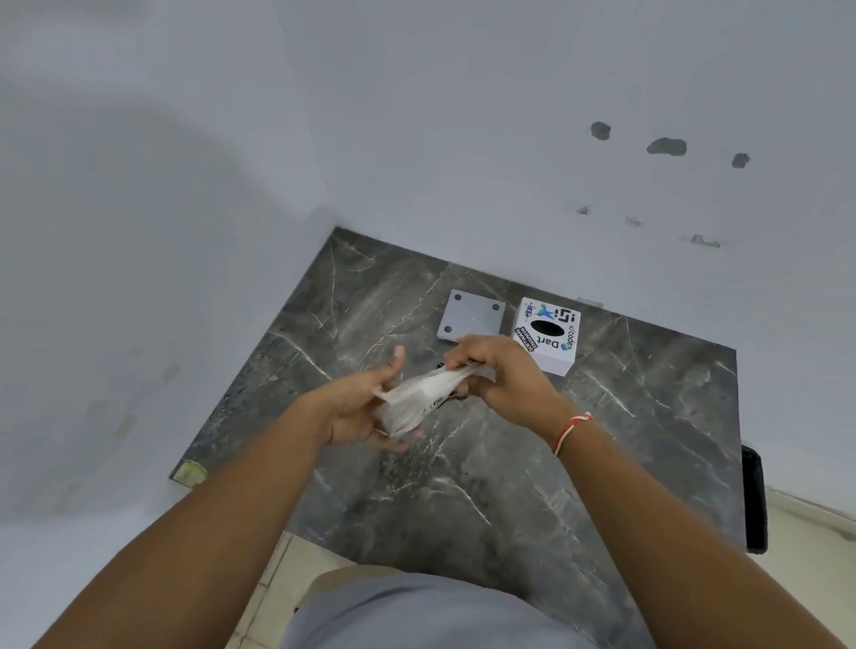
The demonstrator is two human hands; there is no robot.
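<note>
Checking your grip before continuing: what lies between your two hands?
A white plastic bag, held by left hand and right hand, in the head view.

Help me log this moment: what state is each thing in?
white bag, crumpled, stretched between both hands
left hand, grips the bag's lower end
right hand, pinches the bag's upper end
sticker box, standing on the table, oval hole facing up
grey plate, lying flat beside the box
</note>
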